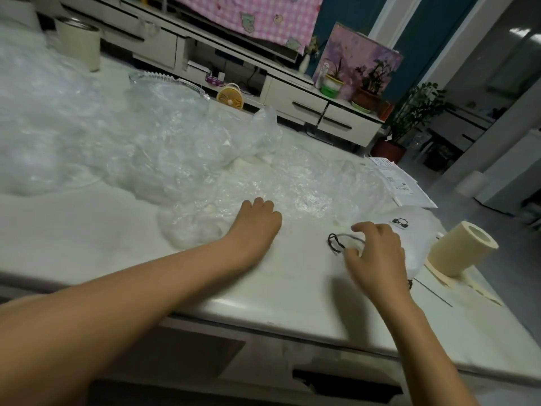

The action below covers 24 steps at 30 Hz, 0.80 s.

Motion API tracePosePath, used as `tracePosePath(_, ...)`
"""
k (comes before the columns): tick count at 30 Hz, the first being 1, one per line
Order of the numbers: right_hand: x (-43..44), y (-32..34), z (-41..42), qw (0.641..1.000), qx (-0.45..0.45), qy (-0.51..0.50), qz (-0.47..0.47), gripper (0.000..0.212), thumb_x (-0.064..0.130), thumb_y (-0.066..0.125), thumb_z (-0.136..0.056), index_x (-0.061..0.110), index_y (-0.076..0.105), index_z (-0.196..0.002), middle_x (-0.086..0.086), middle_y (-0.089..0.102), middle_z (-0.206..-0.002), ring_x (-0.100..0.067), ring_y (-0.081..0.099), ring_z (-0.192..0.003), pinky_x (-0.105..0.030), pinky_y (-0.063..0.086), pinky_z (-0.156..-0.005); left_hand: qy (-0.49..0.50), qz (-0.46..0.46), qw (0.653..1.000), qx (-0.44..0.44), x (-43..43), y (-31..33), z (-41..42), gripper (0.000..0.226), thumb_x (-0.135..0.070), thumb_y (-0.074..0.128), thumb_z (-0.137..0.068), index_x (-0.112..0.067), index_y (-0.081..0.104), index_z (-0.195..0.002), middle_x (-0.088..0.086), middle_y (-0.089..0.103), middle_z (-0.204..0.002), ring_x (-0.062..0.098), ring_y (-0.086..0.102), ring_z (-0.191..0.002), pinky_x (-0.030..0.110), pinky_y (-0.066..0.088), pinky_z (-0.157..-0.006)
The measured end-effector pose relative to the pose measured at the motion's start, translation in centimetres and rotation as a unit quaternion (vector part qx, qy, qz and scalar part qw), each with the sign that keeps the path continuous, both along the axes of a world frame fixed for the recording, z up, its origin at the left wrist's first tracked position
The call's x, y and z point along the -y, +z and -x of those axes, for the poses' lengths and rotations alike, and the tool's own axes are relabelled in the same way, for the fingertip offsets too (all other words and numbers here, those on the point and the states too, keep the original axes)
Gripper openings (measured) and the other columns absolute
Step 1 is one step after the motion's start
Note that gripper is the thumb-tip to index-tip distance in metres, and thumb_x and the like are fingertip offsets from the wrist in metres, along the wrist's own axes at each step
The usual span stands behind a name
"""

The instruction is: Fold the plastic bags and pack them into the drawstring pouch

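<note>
Clear plastic bags (181,159) heaped along a white bench (87,230), with a drawstring pouch (415,230) at its right end.
The bags are thin, crinkled, glossy film, probably very light and slippery, best pinched at an edge. The pouch is soft and white and lies flat. The left hand (257,221) rests on the nearest bag; its grip cannot be made out. The right hand (377,250) hovers over the pouch's black cord (336,241), fingers (363,227) spread, loosely curved, holding nothing.

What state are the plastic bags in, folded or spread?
Spread, crumpled. The plastic bags lie in a loose heap across the table; no folded one shows.
</note>
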State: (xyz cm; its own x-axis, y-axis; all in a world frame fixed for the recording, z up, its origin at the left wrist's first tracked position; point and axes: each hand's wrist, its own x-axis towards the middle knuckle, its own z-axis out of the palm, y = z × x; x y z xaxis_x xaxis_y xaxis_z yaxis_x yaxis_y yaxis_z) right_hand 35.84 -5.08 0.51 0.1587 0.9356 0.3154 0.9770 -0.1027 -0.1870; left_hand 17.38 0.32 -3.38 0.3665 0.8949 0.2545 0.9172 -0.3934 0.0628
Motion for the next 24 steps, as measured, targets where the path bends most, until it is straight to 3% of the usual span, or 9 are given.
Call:
tracePosePath(3,0.5,-0.1,1.7,0.994,-0.057,0.079,-0.042,0.039,0.001,0.054,-0.081,0.011,0.057,-0.119,-0.011,0.051,-0.123,-0.028,0.044,-0.115,-0.034,0.031,-0.096,-0.073,-0.169,0.982,0.047,0.3,0.0,0.3,0.027,0.004,0.041,-0.062,-0.010,0.064,-0.069,0.007,0.061,-0.073,0.026,0.060,-0.068,0.029,0.041,-0.065)
tracePosePath(6,1.1,0.0,2.2,0.987,-0.054,0.139,-0.062,0.063,-0.004,0.058,-0.073,0.015,0.046,-0.132,-0.007,0.046,-0.133,-0.026,0.038,-0.123,-0.027,0.026,-0.102,-0.164,-0.246,0.943,0.156,1.6,0.2,0.4,0.030,0.008,0.044,-0.066,-0.008,0.066,-0.079,0.009,0.065,-0.076,0.026,0.060,-0.066,0.031,0.033,-0.063)
tracePosePath(9,1.9,-0.3,1.9,0.981,0.014,0.185,-0.057,0.083,0.006,0.071,-0.071,0.022,0.033,-0.142,-0.004,0.027,-0.151,-0.019,0.018,-0.137,-0.028,0.012,-0.108,-0.273,-0.160,0.915,0.252,3.7,0.1,2.0,0.024,-0.001,0.044,-0.079,-0.010,0.058,-0.096,0.009,0.066,-0.086,0.020,0.056,-0.078,0.030,0.039,-0.065)
tracePosePath(11,2.1,-1.1,1.8,0.968,0.049,0.235,-0.071,0.066,0.008,0.075,-0.065,0.023,0.051,-0.125,-0.008,0.032,-0.149,-0.025,0.022,-0.139,-0.038,0.019,-0.108,-0.283,-0.027,0.915,0.285,4.7,-0.6,3.9,0.030,-0.014,0.035,-0.081,-0.009,0.061,-0.095,0.007,0.065,-0.091,0.013,0.052,-0.084,0.027,0.042,-0.069)
tracePosePath(14,2.8,-2.6,2.2,0.950,0.032,0.306,-0.050,0.030,0.009,0.064,-0.066,0.025,0.055,-0.090,-0.008,0.059,-0.125,-0.027,0.048,-0.121,-0.043,0.043,-0.095,-0.241,0.080,0.934,0.250,5.0,-1.5,6.4,0.045,-0.028,0.025,-0.074,-0.011,0.065,-0.087,0.001,0.065,-0.096,0.010,0.055,-0.088,0.028,0.046,-0.075)
tracePosePath(17,3.7,-3.8,3.1,0.944,0.010,0.329,0.018,0.023,0.016,0.044,-0.072,0.023,0.055,-0.091,-0.003,0.067,-0.103,-0.027,0.064,-0.092,-0.039,0.055,-0.072,-0.212,0.044,0.949,0.231,5.7,-1.6,7.7,0.041,-0.025,0.027,-0.072,-0.015,0.066,-0.080,-0.002,0.067,-0.089,0.011,0.060,-0.083,0.033,0.054,-0.069)
tracePosePath(19,4.0,-3.8,3.5,0.942,0.030,0.334,0.023,0.030,0.020,0.040,-0.071,0.017,0.059,-0.093,-0.002,0.067,-0.104,-0.025,0.064,-0.089,-0.036,0.055,-0.067,-0.211,0.031,0.943,0.256,6.7,-1.2,7.8,0.038,-0.023,0.034,-0.076,-0.015,0.066,-0.096,-0.002,0.068,-0.093,0.007,0.057,-0.084,0.028,0.053,-0.070)
tracePosePath(21,4.3,-3.9,3.6,0.939,0.050,0.340,0.005,0.029,0.020,0.043,-0.072,0.015,0.060,-0.096,-0.004,0.065,-0.108,-0.023,0.061,-0.094,-0.033,0.052,-0.073,-0.244,0.019,0.933,0.262,7.7,-1.1,7.6,0.040,-0.037,0.040,-0.086,-0.018,0.058,-0.116,-0.003,0.065,-0.109,0.004,0.055,-0.098,0.023,0.051,-0.081)
tracePosePath(24,4.5,-4.8,3.5,0.938,0.062,0.341,-0.013,0.038,0.021,0.045,-0.081,0.012,0.057,-0.116,-0.009,0.055,-0.131,-0.019,0.047,-0.118,-0.024,0.035,-0.100,-0.265,-0.007,0.957,0.114,8.3,-1.9,7.1,0.071,-0.068,0.031,-0.087,-0.017,0.043,-0.134,0.000,0.058,-0.130,0.012,0.055,-0.118,0.025,0.038,-0.101)
